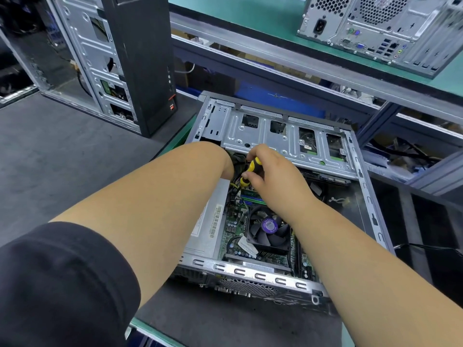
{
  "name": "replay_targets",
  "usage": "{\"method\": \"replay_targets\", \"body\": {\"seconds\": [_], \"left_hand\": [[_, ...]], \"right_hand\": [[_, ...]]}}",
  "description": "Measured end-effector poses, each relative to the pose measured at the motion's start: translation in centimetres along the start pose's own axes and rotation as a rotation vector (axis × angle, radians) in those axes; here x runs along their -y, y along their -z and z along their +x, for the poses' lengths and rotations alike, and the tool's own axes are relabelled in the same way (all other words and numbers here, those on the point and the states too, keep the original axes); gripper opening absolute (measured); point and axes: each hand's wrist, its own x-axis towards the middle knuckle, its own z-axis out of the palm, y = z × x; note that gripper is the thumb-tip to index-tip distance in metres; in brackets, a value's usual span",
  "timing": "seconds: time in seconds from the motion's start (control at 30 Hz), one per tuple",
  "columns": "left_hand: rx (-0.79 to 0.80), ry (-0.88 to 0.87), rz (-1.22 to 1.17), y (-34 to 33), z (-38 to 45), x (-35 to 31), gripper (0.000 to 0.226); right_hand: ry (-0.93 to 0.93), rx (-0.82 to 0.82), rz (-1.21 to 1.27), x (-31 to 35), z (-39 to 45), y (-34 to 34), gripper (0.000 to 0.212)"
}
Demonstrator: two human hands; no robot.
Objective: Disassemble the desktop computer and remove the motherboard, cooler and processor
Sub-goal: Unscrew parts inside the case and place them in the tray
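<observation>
An open desktop case lies on its side on the bench. Inside it sits the green motherboard with a black cooler fan bearing a purple label. My right hand grips a yellow-and-black screwdriver, pointed down near the memory sticks. My left hand reaches into the cable bundle under the drive cage; its fingers are hidden. The processor is not visible.
A silver power supply fills the case's left side. A black tower case stands open at the back left. Another grey tower lies on the green shelf at the upper right. Bins of parts sit under that shelf.
</observation>
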Motion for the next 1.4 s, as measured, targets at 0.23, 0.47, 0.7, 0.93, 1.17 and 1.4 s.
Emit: {"method": "replay_targets", "body": {"seconds": [0.23, 0.47, 0.7, 0.93, 1.17, 1.4], "left_hand": [[0.021, -0.007, 0.002, -0.2, 0.8, 0.0, 0.027], [-0.034, -0.042, -0.122, -0.4, -1.3, -0.3, 0.027], [-0.084, -0.229, -0.497, 0.9, -7.0, 0.0, 0.036], [-0.369, -0.466, -0.886, 0.8, -11.4, -1.2, 0.028], [-0.683, -0.443, -0.904, 1.1, -12.9, -7.3, 0.006], [-0.741, -0.389, -0.882, 1.0, -13.5, -15.1, 0.012]], "right_hand": [[0.015, 0.005, 0.015, 0.1, 0.0, 0.3, 0.022], [-0.009, -0.101, 0.086, 0.5, -0.4, 2.8, 0.017], [-0.044, -0.324, 0.236, 1.2, -1.5, 8.4, 0.013], [-0.091, -0.496, 0.432, 0.1, -4.1, 13.7, 0.013], [-0.128, -0.539, 0.490, -1.8, -7.8, 16.4, 0.014], [-0.225, -0.691, 0.415, -5.6, -13.4, 18.9, 0.014]]}}
